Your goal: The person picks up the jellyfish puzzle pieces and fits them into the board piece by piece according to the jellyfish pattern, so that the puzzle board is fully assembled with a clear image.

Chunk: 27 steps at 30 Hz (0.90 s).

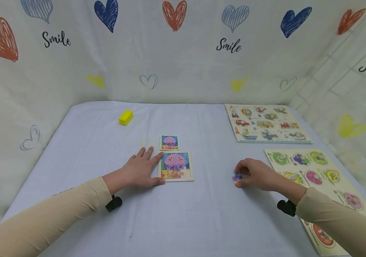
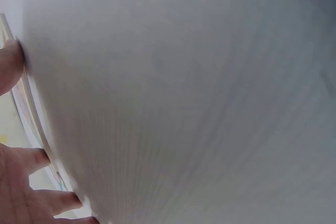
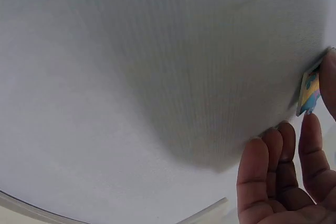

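A small wooden jigsaw tray (image 1: pixel 187 175) with a pink jellyfish picture lies mid-table, bare wood showing at its lower right. Just behind it sits a matching jellyfish picture card (image 1: pixel 169 142). My left hand (image 1: pixel 139 170) rests flat on the cloth with fingers spread, its thumb and index fingertip at the tray's left edge. To the right of the tray, my right hand (image 1: pixel 257 175) pinches a small colourful jigsaw piece (image 1: pixel 236 177) between thumb and index finger. The right wrist view shows that piece (image 3: pixel 308 93) tilted close over the cloth, partly hidden by the thumb.
A yellow block (image 1: pixel 126 117) is at the back left. At the back right lies a vehicle puzzle board (image 1: pixel 268 123). Nearer, a larger fruit-and-vegetable style board (image 1: pixel 327 189) runs along the right edge, under my right forearm. A patterned curtain (image 1: pixel 189 53) hangs behind the table.
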### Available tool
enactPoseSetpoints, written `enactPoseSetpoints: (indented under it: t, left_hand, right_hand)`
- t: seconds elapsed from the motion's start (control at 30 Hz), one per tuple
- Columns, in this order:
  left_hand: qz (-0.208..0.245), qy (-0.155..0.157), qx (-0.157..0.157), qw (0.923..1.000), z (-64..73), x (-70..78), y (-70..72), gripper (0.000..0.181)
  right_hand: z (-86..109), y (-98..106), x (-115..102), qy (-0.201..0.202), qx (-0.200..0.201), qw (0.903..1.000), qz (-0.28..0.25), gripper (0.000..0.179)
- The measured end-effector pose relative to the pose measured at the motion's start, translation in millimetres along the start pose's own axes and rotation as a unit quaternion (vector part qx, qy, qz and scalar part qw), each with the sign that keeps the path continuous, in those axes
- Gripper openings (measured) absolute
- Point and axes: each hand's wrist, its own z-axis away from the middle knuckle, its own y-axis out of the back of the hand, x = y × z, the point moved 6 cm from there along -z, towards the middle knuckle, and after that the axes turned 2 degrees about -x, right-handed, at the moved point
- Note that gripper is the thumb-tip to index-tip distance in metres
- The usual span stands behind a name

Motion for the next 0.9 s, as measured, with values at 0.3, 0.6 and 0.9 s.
enactPoseSetpoints:
  t: [0.3, 0.6, 0.9]
  left_hand:
    - [0.003, 0.002, -0.005, 1.0000, -0.2, -0.7, -1.8, 0.093]
    - [0.002, 0.001, -0.002, 1.0000, -0.4, -2.2, -2.5, 0.092]
    - [0.005, -0.002, -0.006, 1.0000, 0.3, -1.1, -3.2, 0.092]
  right_hand:
    - [-3.0, 0.3, -3.2, -0.013, -0.018, 0.9962, -0.085, 0.020]
    - [-27.0, -2.8, -28.2, -0.054, -0.031, 0.9802, -0.188, 0.018]
    - [-65.0, -31.2, -69.2, -0.049, -0.040, 0.9747, -0.214, 0.016]
